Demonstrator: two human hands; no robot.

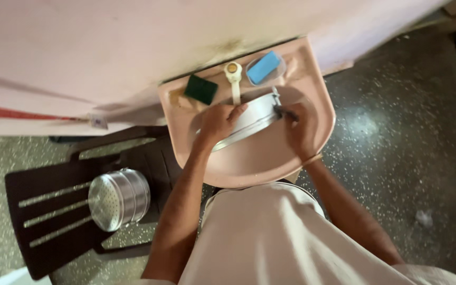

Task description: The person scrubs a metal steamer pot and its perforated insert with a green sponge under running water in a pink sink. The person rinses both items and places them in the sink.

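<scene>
My left hand [218, 122] grips the near edge of a round steel pan [254, 119] held tilted inside a pink wash basin [249, 163]. My right hand [300, 129] holds the pan's right side by its small dark handle [283, 110], fingers curled round it. The cream tap [233, 79] stands just above the pan. No water stream is visible.
A green scrub pad [201, 89] and a blue soap bar in a clear dish [264, 67] lie on the basin's back ledge. At the left, a perforated steel steamer pot [118, 199] sits on a dark plastic chair [48, 211]. Speckled floor surrounds the basin; a pink wall is behind.
</scene>
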